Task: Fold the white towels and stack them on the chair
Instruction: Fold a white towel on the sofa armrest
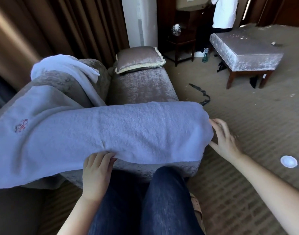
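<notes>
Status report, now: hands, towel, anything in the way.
Left hand pinching near edge of white towel. Right hand open at its right end. Towel spread across chair. Second towel draped on the chair back, unfolded.

The person's two forearms are bare, with no sleeves, watch or bracelet showing down to the left hand (96, 175) and the right hand (225, 139). Both hands are without gloves or rings, their fingers (218, 124) uncovered. The legs wear dark blue denim trousers (162, 200), the cloth faintly speckled and smooth over the thighs.
</notes>
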`<state>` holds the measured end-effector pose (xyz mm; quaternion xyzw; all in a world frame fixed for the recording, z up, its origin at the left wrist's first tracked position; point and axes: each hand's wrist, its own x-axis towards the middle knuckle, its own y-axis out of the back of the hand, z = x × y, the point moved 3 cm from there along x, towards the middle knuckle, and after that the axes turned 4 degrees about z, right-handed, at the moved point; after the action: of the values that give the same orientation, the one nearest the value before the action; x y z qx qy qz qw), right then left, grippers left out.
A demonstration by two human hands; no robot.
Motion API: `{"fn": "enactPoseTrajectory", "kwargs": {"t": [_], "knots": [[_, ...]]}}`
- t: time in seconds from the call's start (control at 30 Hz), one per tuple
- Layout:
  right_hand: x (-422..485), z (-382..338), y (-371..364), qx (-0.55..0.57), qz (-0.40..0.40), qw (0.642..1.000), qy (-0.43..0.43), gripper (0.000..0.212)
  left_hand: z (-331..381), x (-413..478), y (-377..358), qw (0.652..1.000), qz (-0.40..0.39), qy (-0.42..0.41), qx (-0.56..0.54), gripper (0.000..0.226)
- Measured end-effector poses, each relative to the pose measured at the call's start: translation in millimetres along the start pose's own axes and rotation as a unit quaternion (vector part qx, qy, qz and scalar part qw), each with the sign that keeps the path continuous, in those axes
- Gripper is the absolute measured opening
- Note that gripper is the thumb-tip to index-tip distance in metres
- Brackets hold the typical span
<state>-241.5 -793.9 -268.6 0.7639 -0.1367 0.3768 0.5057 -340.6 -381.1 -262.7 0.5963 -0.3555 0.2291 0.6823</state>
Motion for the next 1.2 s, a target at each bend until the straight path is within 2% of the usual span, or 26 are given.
{"fn": "enactPoseTrajectory", "kwargs": {"t": [0.1, 0.17, 0.2, 0.3, 0.37, 0.5, 0.7, 0.77, 0.8, 0.83, 0.9, 0.93, 0.97, 1.03, 1.1, 1.2], "knots": [[-3, -8, 7, -0.002, 0.042, 0.997, 0.071, 0.048, 0, 1, 7, 1.000, 0.006, -0.002, -0.010, 0.026], [-4, -8, 9, -0.026, 0.025, 0.993, 0.112, 0.025, -2, 0, 11, 1.000, -0.004, 0.006, -0.024, 0.030], [-3, -8, 12, -0.035, 0.010, 0.990, 0.133, 0.024, -4, 0, 13, 0.999, -0.015, 0.017, -0.037, 0.036], [-7, -8, 29, -0.022, 0.033, 0.986, 0.161, 0.043, -12, 9, 27, 0.994, -0.048, 0.038, -0.088, 0.054], [-15, -7, 39, -0.002, 0.030, 0.990, 0.136, 0.049, -14, 15, 42, 0.994, -0.057, 0.005, -0.098, 0.053], [-38, -14, 41, 0.035, 0.014, 0.992, 0.118, 0.045, -14, 12, 69, 0.990, -0.085, -0.051, -0.097, 0.046], [-58, -19, 46, 0.043, -0.002, 0.993, 0.107, 0.052, -22, 13, 77, 0.977, -0.160, -0.083, -0.118, 0.041], [-44, -21, 53, 0.065, -0.015, 0.996, 0.064, 0.042, -28, 30, 77, 0.977, -0.163, -0.063, -0.124, 0.034], [-36, -21, 57, 0.083, -0.014, 0.996, 0.019, 0.027, -30, 44, 78, 0.978, -0.155, -0.056, -0.126, 0.030], [-29, -22, 59, 0.107, -0.018, 0.994, -0.026, 0.021, -31, 60, 79, 0.980, -0.141, -0.058, -0.129, 0.027], [-16, -18, 59, 0.178, -0.022, 0.975, -0.128, 0.043, -29, 98, 81, 0.984, -0.106, -0.074, -0.120, 0.028], [-9, -15, 57, 0.210, -0.022, 0.962, -0.175, 0.045, -27, 117, 83, 0.987, -0.089, -0.084, -0.109, 0.029], [4, -13, 55, 0.232, -0.015, 0.951, -0.203, 0.040, -28, 139, 81, 0.988, -0.074, -0.096, -0.096, 0.030], [21, -12, 51, 0.255, 0.007, 0.931, -0.260, 0.015, -29, 172, 77, 0.987, -0.070, -0.121, -0.081, 0.031], [40, -7, 43, 0.258, 0.025, 0.920, -0.294, 0.048, -36, 202, 62, 0.986, -0.088, -0.123, -0.071, 0.037], [64, -3, 31, 0.232, 0.001, 0.917, -0.325, 0.048, -45, 234, 28, 0.982, -0.131, -0.125, -0.055, 0.045]]}}
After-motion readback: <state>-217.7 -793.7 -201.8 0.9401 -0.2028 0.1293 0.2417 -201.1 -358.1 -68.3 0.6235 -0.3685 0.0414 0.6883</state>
